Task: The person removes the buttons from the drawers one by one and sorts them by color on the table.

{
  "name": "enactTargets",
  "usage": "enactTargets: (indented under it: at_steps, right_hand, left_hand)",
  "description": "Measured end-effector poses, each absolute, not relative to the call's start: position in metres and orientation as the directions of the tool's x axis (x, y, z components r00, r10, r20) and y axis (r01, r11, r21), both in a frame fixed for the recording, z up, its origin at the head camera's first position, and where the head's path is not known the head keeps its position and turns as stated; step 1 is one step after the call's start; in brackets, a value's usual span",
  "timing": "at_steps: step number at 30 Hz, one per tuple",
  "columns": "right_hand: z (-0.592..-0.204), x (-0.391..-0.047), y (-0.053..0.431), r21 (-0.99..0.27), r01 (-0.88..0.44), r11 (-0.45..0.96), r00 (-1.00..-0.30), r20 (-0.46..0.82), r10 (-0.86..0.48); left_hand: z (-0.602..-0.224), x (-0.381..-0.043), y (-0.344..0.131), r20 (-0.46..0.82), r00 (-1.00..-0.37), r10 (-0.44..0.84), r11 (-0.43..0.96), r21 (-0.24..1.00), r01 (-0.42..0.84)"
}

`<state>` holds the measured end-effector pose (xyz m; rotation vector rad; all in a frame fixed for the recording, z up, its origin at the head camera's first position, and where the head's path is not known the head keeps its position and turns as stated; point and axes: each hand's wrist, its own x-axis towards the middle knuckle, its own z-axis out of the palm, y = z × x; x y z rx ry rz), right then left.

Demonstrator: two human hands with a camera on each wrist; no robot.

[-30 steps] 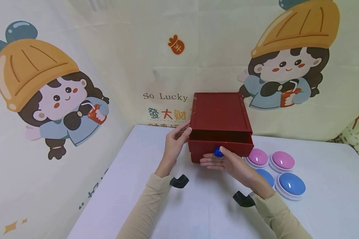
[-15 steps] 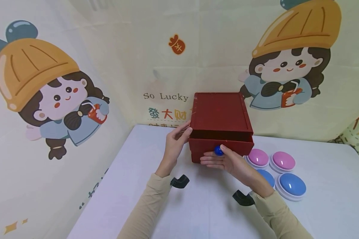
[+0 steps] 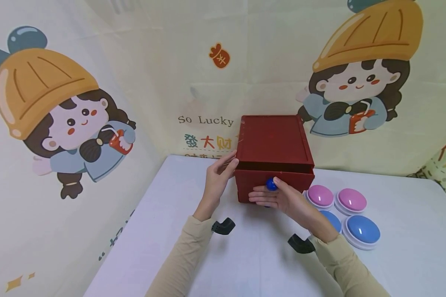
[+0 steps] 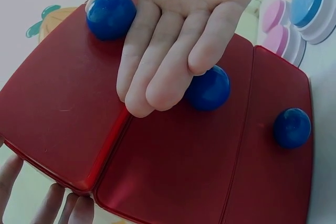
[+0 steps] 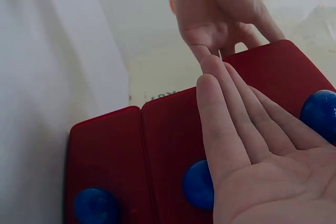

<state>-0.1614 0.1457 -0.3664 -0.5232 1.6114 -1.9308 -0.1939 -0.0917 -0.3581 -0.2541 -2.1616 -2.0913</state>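
Observation:
A red drawer box (image 3: pixel 273 138) stands at the back of the table, with three blue knobs on its drawer fronts. Its top drawer (image 4: pixel 58 93) sticks out slightly past the fronts below. My right hand (image 3: pixel 288 200) holds that drawer's blue knob (image 4: pixel 111 16) between thumb and index finger, the other fingers straight and reaching across the front. Partly behind those fingers is the middle knob (image 4: pixel 208 88); the bottom knob (image 4: pixel 292 128) shows fully in the left wrist view. My left hand (image 3: pixel 218 175) rests against the box's left side near the front edge, fingers extended.
To the right of the box, two pink push buttons (image 3: pixel 352 199) and two blue push buttons (image 3: pixel 363 228) with white bases stand on the white table (image 3: pixel 245 264). A printed cloth (image 3: pixel 193 90) hangs close behind the box.
The top drawer has slid further into the box, and the dark gap above it has narrowed. My right hand has moved inward with the knob. My left hand has stayed in place.

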Motion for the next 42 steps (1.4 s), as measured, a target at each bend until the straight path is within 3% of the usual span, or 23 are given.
enactTargets:
  at_steps: [42]
  right_hand:
    - [-0.3621, -0.1704, 0.1472, -0.978, 0.203, -0.044, -0.801, -0.14, -0.582]
  left_hand:
    - [-0.3509, -0.1911, -0.0875, 0.183, -0.983, 0.024, -0.001, 0.983, 0.183]
